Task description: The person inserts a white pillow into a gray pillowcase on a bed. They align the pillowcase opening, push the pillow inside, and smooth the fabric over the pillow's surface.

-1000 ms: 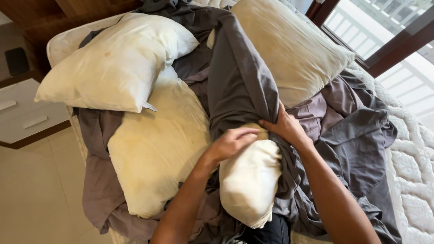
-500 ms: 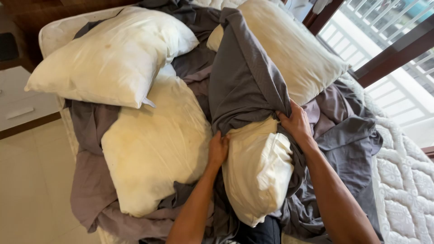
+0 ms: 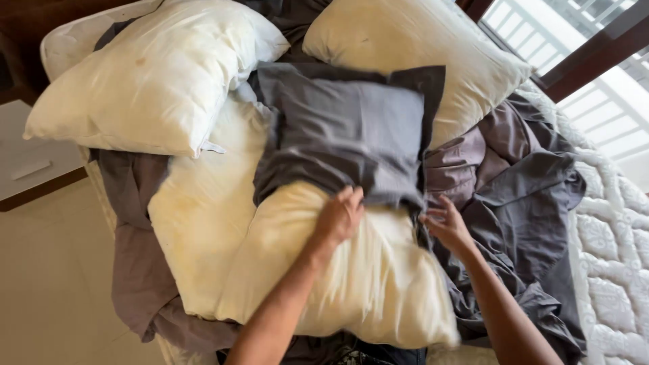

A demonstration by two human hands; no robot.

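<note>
The grey pillowcase (image 3: 348, 132) hid the cream pillow's (image 3: 338, 270) top end. The left hand (image 3: 340, 216) pinched the case's hem; the right hand (image 3: 446, 226) gripped its corner.

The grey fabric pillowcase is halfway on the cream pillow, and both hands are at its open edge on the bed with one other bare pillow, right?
Not quite: the head view shows three other bare pillows, not one. The rest holds: grey fabric pillowcase, cream pillow, left hand, right hand.

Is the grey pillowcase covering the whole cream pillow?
No, the grey pillowcase covers only the far end; most of the cream pillow lies bare.
</note>
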